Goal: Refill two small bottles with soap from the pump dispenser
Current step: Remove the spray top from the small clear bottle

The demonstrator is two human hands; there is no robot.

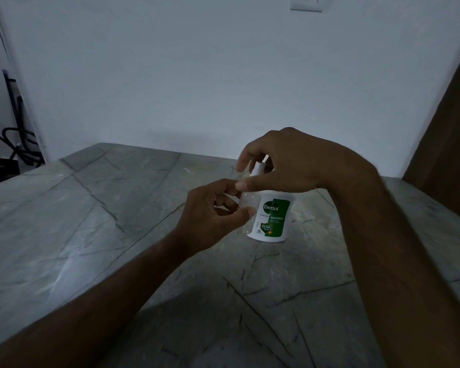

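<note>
Pump dispenser (272,219) stands mid-table (91,208), both hands around it.

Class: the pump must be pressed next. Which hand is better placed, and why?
The right hand: it already sits over the pump atop the dispenser. The left hand is lower, at the dispenser's side, holding what looks like a small clear bottle.

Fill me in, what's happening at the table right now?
A person is working a Dettol pump dispenser standing upright on the grey marble table. The right hand is over the pump head, and the left hand holds what looks like a small clear bottle against the dispenser's side.
</note>
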